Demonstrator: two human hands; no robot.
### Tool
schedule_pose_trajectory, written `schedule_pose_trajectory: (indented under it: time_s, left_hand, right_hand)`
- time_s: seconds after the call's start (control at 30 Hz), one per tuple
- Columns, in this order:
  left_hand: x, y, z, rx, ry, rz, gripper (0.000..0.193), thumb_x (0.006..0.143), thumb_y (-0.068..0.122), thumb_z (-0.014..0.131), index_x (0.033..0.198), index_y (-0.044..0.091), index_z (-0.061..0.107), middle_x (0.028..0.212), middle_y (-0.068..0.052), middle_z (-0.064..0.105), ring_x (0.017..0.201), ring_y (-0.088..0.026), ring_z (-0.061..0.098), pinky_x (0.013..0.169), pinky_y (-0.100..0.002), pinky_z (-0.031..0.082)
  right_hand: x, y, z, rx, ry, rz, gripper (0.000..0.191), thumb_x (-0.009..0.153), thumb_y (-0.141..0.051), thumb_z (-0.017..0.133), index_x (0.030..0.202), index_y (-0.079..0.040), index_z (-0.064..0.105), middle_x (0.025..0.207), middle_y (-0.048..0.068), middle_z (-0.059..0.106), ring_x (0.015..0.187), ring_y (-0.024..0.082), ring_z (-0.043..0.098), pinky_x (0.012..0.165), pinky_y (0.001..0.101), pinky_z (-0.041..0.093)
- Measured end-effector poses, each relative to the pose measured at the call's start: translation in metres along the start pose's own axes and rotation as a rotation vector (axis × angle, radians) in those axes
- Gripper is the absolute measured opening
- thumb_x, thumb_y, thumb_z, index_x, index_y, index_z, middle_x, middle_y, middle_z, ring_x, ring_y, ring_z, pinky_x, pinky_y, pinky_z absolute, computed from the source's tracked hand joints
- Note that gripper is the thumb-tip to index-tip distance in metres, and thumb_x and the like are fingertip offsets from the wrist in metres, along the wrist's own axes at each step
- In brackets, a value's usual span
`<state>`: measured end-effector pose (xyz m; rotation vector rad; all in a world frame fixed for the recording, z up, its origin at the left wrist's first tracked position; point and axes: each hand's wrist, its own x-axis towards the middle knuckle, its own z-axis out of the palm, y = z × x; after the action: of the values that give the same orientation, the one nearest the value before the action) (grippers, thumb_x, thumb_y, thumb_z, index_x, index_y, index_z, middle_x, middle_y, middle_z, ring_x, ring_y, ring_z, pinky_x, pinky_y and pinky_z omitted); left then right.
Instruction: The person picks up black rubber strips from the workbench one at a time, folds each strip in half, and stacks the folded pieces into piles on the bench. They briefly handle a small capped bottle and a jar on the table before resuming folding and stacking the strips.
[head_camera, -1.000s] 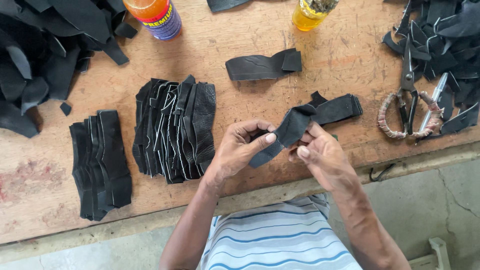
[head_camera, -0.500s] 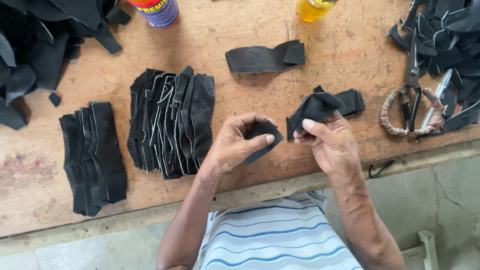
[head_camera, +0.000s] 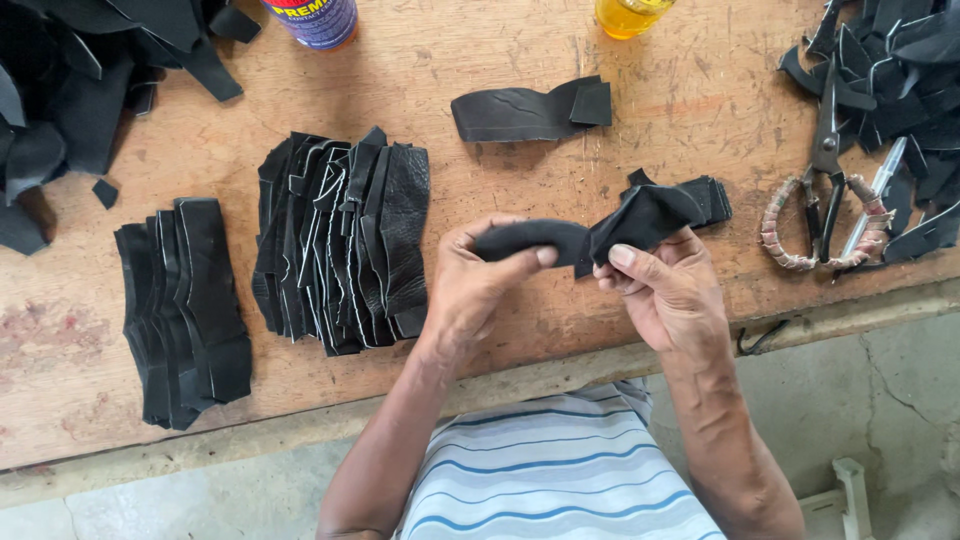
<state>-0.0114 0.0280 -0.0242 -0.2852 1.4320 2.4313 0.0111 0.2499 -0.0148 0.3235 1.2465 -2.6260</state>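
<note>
Both hands hold one black leather strip (head_camera: 585, 232) just above the wooden workbench (head_camera: 520, 170). My left hand (head_camera: 472, 285) pinches its left end between thumb and fingers. My right hand (head_camera: 668, 290) grips the folded right end, thumb on top. Behind the right hand a small stack of black strips (head_camera: 708, 197) lies on the bench. Left of my left hand sits a fanned pile of black leather pieces (head_camera: 345, 240), with a second, flatter pile (head_camera: 185, 305) further left.
A folded black piece (head_camera: 530, 110) lies at the bench's middle back. Scissors with wrapped handles (head_camera: 825, 190) rest at the right beside a heap of black scraps (head_camera: 895, 70). More scraps (head_camera: 70, 100) fill the back left. Two bottles (head_camera: 318, 18) (head_camera: 630, 15) stand at the far edge.
The strip was bunched and folded between my hands; it is now pulled out straighter, with my hands a little further apart. The camera view has shifted slightly.
</note>
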Motion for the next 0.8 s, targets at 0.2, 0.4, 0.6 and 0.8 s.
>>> schedule_pose_trajectory:
  time_s: [0.2, 0.4, 0.6, 0.8]
  left_hand:
    - [-0.001, -0.006, 0.007, -0.293, 0.036, -0.154, 0.025, 0.095, 0.01, 0.072, 0.115, -0.003, 0.067, 0.093, -0.013, 0.075, 0.078, -0.017, 0.074, 0.063, -0.029, 0.06]
    - [-0.001, -0.007, 0.014, -0.165, -0.033, -0.053, 0.024, 0.098, 0.002, 0.07, 0.12, -0.005, 0.065, 0.103, -0.015, 0.074, 0.092, -0.019, 0.075, 0.082, -0.031, 0.063]
    - [0.001, -0.011, 0.021, -0.221, 0.035, -0.119, 0.022, 0.099, 0.004, 0.067, 0.119, -0.005, 0.066, 0.102, -0.017, 0.076, 0.088, -0.022, 0.076, 0.076, -0.032, 0.064]
    - [0.003, -0.008, 0.025, -0.218, 0.037, -0.087, 0.028, 0.095, -0.001, 0.068, 0.123, -0.004, 0.063, 0.103, -0.017, 0.076, 0.089, -0.022, 0.077, 0.08, -0.032, 0.065]
  right_hand:
    - [0.003, 0.0, 0.012, -0.043, 0.038, 0.003, 0.029, 0.093, 0.013, 0.067, 0.12, 0.002, 0.066, 0.104, 0.016, 0.073, 0.088, 0.023, 0.074, 0.077, 0.033, 0.065]
    - [0.008, -0.003, 0.026, -0.326, 0.105, -0.154, 0.016, 0.095, 0.009, 0.067, 0.111, 0.003, 0.069, 0.099, 0.016, 0.076, 0.087, 0.023, 0.077, 0.08, 0.0347, 0.069]
    - [0.007, 0.003, 0.035, -0.443, 0.156, -0.207, 0.016, 0.094, 0.008, 0.069, 0.11, 0.003, 0.068, 0.097, 0.014, 0.075, 0.083, 0.02, 0.076, 0.075, 0.0324, 0.067]
    - [0.011, 0.005, 0.037, -0.434, 0.158, -0.258, 0.015, 0.095, 0.01, 0.069, 0.11, 0.005, 0.068, 0.1, 0.015, 0.075, 0.084, 0.021, 0.076, 0.077, 0.0329, 0.067]
